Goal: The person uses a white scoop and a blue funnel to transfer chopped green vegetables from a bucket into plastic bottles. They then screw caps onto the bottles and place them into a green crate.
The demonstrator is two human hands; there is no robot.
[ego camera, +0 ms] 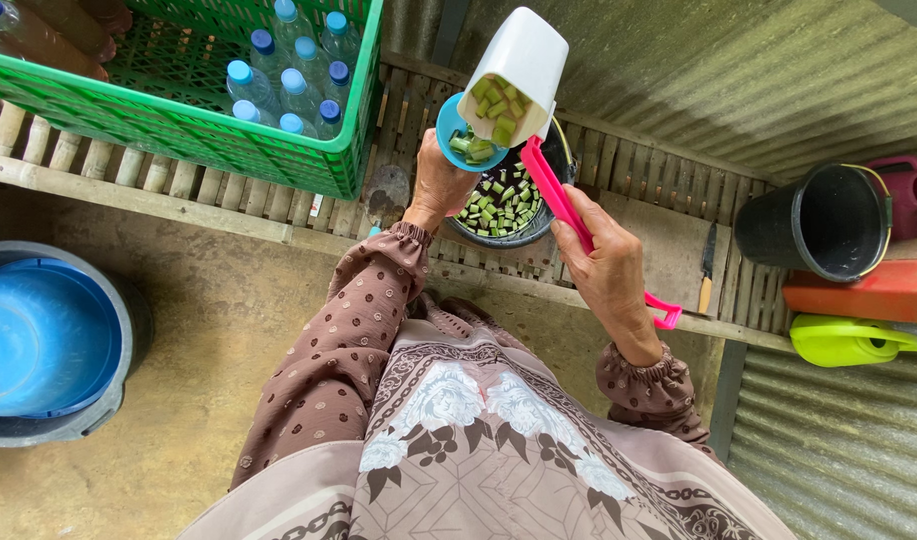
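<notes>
Nearby, green crate, black bucket; knife

Both arms reached forward from the body, sleeves of brown dotted cloth gathered at the wrists. The left hand was raised with its back toward the camera, fingers curled out of sight around what it held, wrist bent slightly upward. The right hand sat lower and to the side, back up, thumb and fingers closed in a grip, the wrist straight and the forearm angled inward, elbow bent
</notes>
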